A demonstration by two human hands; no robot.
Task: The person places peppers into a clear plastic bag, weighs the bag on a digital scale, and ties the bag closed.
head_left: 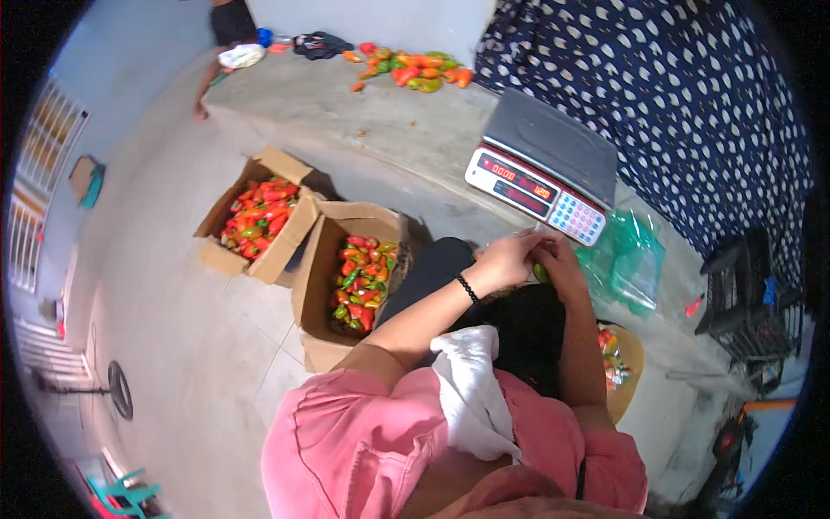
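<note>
My left hand, with a dark beaded bracelet on its wrist, meets my right hand in front of my lap. The fingers of both are pinched together at the tips, and what they grip is too small and hidden to make out. Just under them shows a bit of a green pepper. Close beyond the hands stands a digital scale with a lit red display and a dark platform. To the right of my right hand lie green plastic bags.
Two cardboard boxes of red, orange and green peppers stand at left. More peppers lie on the concrete ledge. A yellowish container sits by my right arm, a dark crate at far right. Someone's leg shows at back left.
</note>
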